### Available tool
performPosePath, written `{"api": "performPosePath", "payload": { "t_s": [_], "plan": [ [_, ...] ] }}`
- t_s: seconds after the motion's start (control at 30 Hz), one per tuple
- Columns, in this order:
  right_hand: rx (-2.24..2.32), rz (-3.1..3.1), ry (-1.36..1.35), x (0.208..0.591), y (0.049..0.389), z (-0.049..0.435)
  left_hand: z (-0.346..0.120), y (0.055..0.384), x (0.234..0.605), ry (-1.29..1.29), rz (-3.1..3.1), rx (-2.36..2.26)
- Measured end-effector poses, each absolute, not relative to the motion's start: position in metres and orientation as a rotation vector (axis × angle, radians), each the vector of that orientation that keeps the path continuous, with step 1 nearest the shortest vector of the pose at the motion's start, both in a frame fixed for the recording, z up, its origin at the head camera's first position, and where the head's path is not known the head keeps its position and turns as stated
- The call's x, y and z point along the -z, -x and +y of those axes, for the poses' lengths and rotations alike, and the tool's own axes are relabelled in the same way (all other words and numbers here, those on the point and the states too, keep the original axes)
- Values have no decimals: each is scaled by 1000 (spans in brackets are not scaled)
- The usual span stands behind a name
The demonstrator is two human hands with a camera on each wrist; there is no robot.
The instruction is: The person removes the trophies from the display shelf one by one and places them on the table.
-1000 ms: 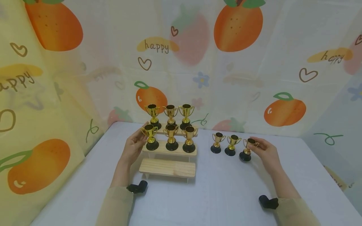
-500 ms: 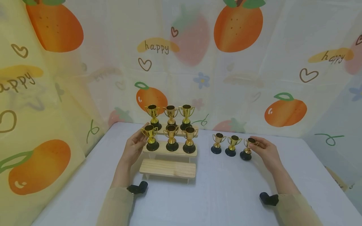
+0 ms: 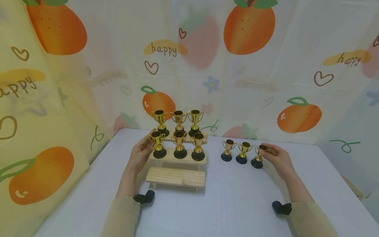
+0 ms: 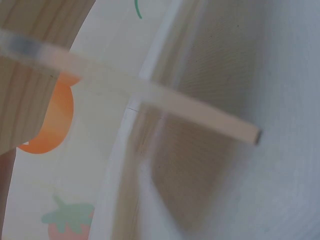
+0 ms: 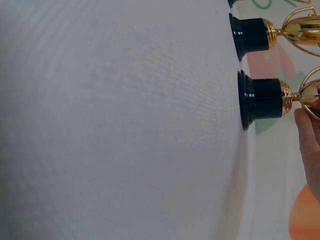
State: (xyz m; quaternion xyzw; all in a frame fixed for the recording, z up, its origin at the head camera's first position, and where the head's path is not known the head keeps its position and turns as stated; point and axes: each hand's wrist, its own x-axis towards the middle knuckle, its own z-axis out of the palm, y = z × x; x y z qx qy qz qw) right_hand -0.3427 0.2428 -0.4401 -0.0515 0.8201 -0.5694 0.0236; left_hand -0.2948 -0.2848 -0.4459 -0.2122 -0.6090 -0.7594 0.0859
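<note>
In the head view my left hand (image 3: 139,153) is at the left end of a tiered wooden display stand (image 3: 177,177), gripping it beside the middle shelf. Its fingers overlap the handle of the nearest gold trophy cup (image 3: 157,141). A corner of a wooden board (image 4: 30,75) fills the upper left of the left wrist view. My right hand (image 3: 278,159) pinches the rightmost loose trophy cup (image 3: 259,156) by its handle side. That cup's black base (image 5: 262,98) stands upright at the tabletop, with a fingertip (image 5: 304,127) against its golden bowl in the right wrist view.
Three trophies stand on the top shelf and three on the middle one; the lowest shelf (image 3: 176,176) is bare wood. Two more trophies, one at the left (image 3: 227,149) and one in the middle (image 3: 243,152), stand left of the held one. A fruit-printed curtain (image 3: 251,82) backs the white table (image 3: 231,204).
The right hand and its trophy shift very slightly within the last second. The left hand and the stand hold still.
</note>
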Motion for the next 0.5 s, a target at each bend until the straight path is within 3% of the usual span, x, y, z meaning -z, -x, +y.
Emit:
{"api": "performPosePath", "payload": {
  "t_s": [0.5],
  "plan": [
    [1735,2556,140,440,342,241,-285,296,446,605,-1838,2268]
  ]
}}
